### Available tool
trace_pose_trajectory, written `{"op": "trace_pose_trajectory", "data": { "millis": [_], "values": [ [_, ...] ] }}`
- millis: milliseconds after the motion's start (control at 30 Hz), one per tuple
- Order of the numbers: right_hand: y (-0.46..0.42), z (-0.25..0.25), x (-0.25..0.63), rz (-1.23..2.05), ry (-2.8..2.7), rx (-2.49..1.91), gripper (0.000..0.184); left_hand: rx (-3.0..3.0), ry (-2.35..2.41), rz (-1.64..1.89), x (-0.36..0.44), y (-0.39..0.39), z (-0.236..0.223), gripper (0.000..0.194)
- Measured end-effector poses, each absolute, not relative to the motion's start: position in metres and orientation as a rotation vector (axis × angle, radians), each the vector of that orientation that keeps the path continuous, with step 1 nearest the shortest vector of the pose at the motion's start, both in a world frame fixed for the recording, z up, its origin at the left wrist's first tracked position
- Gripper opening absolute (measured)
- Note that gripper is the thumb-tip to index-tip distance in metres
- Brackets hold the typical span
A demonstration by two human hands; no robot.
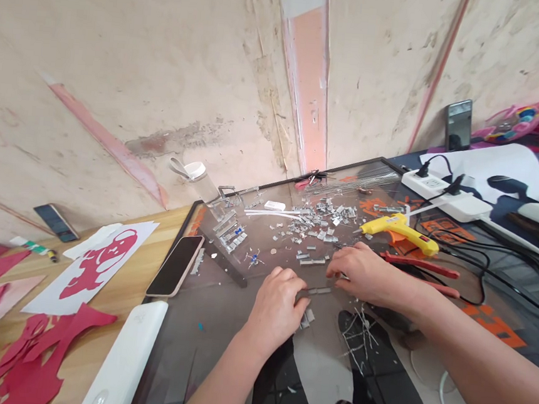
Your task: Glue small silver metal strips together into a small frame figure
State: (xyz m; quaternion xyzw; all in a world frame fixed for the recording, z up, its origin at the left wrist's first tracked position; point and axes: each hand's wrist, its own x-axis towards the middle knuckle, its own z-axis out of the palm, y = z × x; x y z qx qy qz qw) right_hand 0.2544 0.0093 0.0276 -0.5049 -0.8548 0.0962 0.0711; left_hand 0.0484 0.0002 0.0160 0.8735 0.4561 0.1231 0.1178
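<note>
My left hand (278,300) is closed, thumb against bent fingers, on one end of a thin silver metal strip (318,290) low over the glass tabletop. To its right, my right hand (362,274) hovers with curled fingers; what its fingertips hold, if anything, is hidden. Red-handled pliers (426,270) lie beside my right wrist, their jaws partly covered. Small cut metal pieces (327,219) are scattered beyond both hands, and a few more metal pieces (307,319) lie just below the strip. Loose wire bits (360,339) sit under my right forearm.
A yellow glue gun (399,232) and a white power strip (444,195) with black cables are at right. Leftward lie a steel ruler (224,262), a phone (176,266), a long white case (126,359) and red paper scraps (43,358). A clear bottle (200,180) stands behind.
</note>
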Motion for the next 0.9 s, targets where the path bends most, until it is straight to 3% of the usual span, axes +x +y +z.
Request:
{"op": "trace_pose_trajectory", "data": {
  "millis": [600, 900],
  "values": [
    [0.003, 0.023, 0.237, 0.237, -2.612, -1.465, 0.010, 2.587, 1.336, 0.359, 0.054, 0.003, 0.012, 0.013],
    [0.001, 0.028, 0.236, 0.293, -2.624, -1.461, 0.016, 2.560, 1.328, 0.353, 0.053, 0.002, 0.015, 0.017]
  ]
}}
